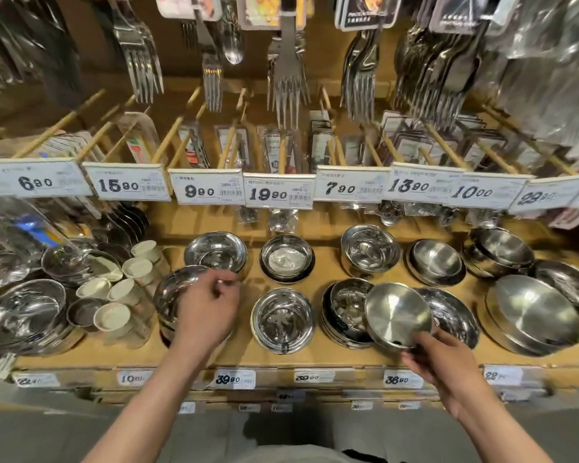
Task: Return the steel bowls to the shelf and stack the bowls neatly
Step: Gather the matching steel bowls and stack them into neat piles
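Note:
My right hand (435,359) pinches the near rim of a brushed steel bowl (396,315), held tilted above the wooden shelf (328,262), just in front of a stack of dark-rimmed bowls (345,312). My left hand (208,305) hovers with loosely curled fingers over a shiny bowl stack (173,289) at the shelf's front left; whether it touches the stack is unclear. Other steel bowls stand on the shelf: one at the front middle (282,320), two in the back row (216,250) (286,257), and more to the right (370,248).
Larger bowls (533,315) fill the shelf's right end. White-lidded glass cups (114,312) and more bowls (22,310) crowd the left. Packaged forks (290,78) hang above on pegs behind a row of price tags (278,193). Price labels line the shelf's front edge (234,379).

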